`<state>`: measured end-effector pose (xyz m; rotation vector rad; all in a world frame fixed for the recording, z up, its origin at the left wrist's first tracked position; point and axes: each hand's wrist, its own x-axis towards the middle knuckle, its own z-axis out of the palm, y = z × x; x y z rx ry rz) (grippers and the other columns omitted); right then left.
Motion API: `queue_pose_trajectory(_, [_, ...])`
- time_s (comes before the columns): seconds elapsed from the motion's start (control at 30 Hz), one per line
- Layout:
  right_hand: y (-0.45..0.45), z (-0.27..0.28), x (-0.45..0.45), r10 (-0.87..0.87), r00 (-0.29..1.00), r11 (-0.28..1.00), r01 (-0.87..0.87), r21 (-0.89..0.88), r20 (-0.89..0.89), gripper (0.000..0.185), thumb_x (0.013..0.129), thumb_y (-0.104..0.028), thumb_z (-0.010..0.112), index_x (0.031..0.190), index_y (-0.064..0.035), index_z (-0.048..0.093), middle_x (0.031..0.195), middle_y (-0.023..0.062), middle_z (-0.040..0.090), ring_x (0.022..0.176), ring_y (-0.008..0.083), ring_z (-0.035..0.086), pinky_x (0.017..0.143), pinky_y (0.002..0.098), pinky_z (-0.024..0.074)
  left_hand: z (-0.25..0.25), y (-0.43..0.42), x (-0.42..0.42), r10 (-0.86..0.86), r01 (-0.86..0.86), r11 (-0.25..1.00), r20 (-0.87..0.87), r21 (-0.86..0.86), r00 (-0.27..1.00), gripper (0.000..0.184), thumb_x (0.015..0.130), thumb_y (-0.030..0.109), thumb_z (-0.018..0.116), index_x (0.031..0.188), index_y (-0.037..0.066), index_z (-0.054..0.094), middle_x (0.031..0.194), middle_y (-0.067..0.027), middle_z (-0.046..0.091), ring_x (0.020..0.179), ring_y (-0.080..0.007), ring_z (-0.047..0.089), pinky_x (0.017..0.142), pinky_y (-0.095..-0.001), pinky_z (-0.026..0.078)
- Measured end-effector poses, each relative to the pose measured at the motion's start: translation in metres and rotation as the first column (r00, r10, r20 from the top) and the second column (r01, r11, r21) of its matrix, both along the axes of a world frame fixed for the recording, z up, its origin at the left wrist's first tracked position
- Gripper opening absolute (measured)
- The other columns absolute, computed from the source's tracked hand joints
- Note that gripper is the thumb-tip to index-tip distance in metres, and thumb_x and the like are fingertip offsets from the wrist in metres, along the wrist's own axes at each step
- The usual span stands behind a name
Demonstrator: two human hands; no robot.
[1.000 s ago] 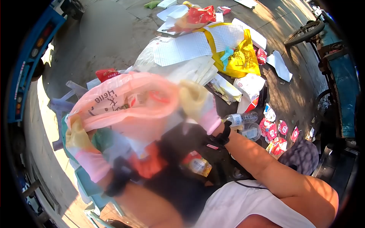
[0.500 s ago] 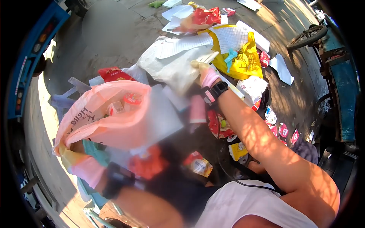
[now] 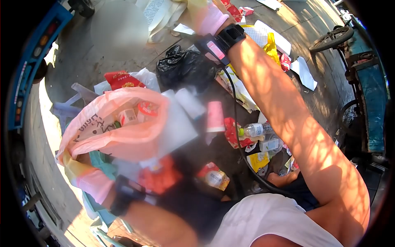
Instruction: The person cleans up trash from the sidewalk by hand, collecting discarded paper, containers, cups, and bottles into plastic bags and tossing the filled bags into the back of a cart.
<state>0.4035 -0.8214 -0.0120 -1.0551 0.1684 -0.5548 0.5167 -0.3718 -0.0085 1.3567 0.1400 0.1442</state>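
Note:
My left hand (image 3: pixel 78 173), in a pink and yellow glove, is closed on the rim of a pink plastic bag (image 3: pixel 111 144). The bag's mouth gapes, with a small white carton (image 3: pixel 127 117) and a red-and-white wrapper (image 3: pixel 147 108) inside. My gloved right hand (image 3: pixel 202 17) reaches to the top of the view, its fingertips partly cut off by the frame edge. It appears to grip a whitish plastic bag (image 3: pixel 166 24), beside a sheet of printed paper (image 3: pixel 155 12). Below this hand, a black plastic bag (image 3: pixel 181 68) lies on the ground.
A pink paper cup (image 3: pixel 215 117), a clear bottle (image 3: pixel 254 130), a yellow packet (image 3: pixel 258 161) and red wrappers lie about on the paving. White foam-like sheets (image 3: pixel 179 127) lean by the pink bag. A blue vehicle (image 3: pixel 35 61) is left, a wheeled cart (image 3: pixel 370 103) right.
My right hand has moved up and away, taking the whitish bag from the middle. The black bag and clear bottles now show. My left hand stays at the pink bag.

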Motion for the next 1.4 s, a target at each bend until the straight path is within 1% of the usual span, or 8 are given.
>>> queue_pose_trajectory(0.13, [-0.021,-0.069,-0.005,0.12,0.986,0.991,-0.112,0.071,-0.113,0.038,0.101,-0.022,0.07,0.134,-0.006,0.061,0.135,0.0096,0.065,0.124,0.0247,0.063,0.102,0.0464,0.0538,-0.008,0.008,0.011,0.051,-0.051,0.998,-0.005,0.02,0.999,0.031,0.103,0.023,0.064,0.124,0.001,0.06,0.113,-0.0183,0.068,0.099,-0.0298,0.072,0.084,-0.0393,0.064])
queue_pose_trajectory(0.23, [0.014,-0.092,-0.051,0.008,0.824,0.972,-0.138,-0.188,-0.566,0.065,0.092,-0.036,0.08,0.146,-0.0091,0.057,0.132,0.0106,0.066,0.117,0.0248,0.064,0.098,0.0431,0.0531,-0.007,0.007,0.01,0.053,-0.053,0.998,-0.006,0.022,0.999,0.032,0.103,0.024,0.065,0.125,0.001,0.059,0.114,-0.0181,0.067,0.101,-0.0289,0.072,0.085,-0.0387,0.063])
queue_pose_trajectory(0.37, [0.051,-0.16,-0.086,-0.513,0.331,0.535,-0.598,-0.596,-0.792,0.098,0.086,-0.046,0.073,0.164,-0.006,0.028,0.17,0.022,0.025,0.152,0.0365,0.036,0.118,0.0431,0.0396,-0.009,-0.001,0.004,-0.005,0.003,0.999,0.042,0.034,0.999,0.033,0.103,0.024,0.066,0.126,0.001,0.06,0.114,-0.0175,0.067,0.102,-0.0276,0.071,0.088,-0.0368,0.063])
queue_pose_trajectory(0.5, [0.063,-0.23,-0.097,-0.768,0.44,0.023,-0.707,-0.707,-0.465,0.056,0.087,-0.026,0.071,0.139,-0.0099,0.059,0.142,0.0172,0.061,0.127,0.0356,0.061,0.106,0.0444,0.0488,-0.018,0.007,0.021,-0.005,0.005,1.0,-0.027,0.03,1.0,0.034,0.103,0.023,0.067,0.127,0.001,0.059,0.113,-0.0166,0.067,0.103,-0.0256,0.071,0.09,-0.0357,0.062])
queue_pose_trajectory(0.7, [0.079,-0.239,-0.103,-0.529,0.442,0.275,-0.718,-0.639,-0.724,0.025,0.089,-0.023,0.067,0.107,-0.0084,0.077,0.11,0.0165,0.076,0.107,0.0334,0.072,0.093,0.043,0.0565,-0.003,-0.019,0.002,0.034,-0.035,0.995,0.013,0.091,0.999,0.03,0.103,0.022,0.065,0.124,0.001,0.061,0.112,-0.015,0.067,0.104,-0.025,0.07,0.09,-0.0346,0.061])
queue_pose_trajectory(0.97, [0.119,-0.196,0.016,-0.354,0.736,0.921,0.167,-0.352,-0.577,0.046,0.089,-0.033,0.075,0.122,-0.001,0.072,0.115,0.0189,0.076,0.108,0.031,0.073,0.095,0.0365,0.0536,0.01,-0.05,-0.019,0.134,-0.133,0.975,0.007,0.176,0.991,0.029,0.102,0.026,0.065,0.117,0.0,0.064,0.111,-0.0129,0.067,0.104,-0.0255,0.07,0.091,-0.036,0.059])
queue_pose_trajectory(1.1, [0.162,-0.12,0.022,0.159,0.72,0.694,-0.568,-0.442,-0.675,0.08,0.088,-0.047,0.07,0.153,-0.0087,0.046,0.143,0.0256,0.061,0.127,0.0386,0.063,0.103,0.0434,0.0514,0.007,-0.037,-0.013,0.116,-0.114,0.984,-0.011,0.139,0.993,0.027,0.101,0.022,0.066,0.117,0.001,0.064,0.114,-0.014,0.068,0.107,-0.0264,0.07,0.091,-0.0379,0.059])
queue_pose_trajectory(1.4, [0.145,-0.179,-0.095,-0.638,0.468,0.579,-0.233,-0.781,-0.612,0.075,0.092,-0.042,0.065,0.153,-0.0044,0.044,0.157,0.0201,0.047,0.138,0.0376,0.053,0.112,0.0462,0.0447,-0.01,-0.009,0.002,0.103,-0.104,0.992,0.015,0.076,0.995,0.028,0.101,0.021,0.066,0.121,0.002,0.062,0.116,-0.0152,0.067,0.109,-0.0286,0.07,0.095,-0.0393,0.06])
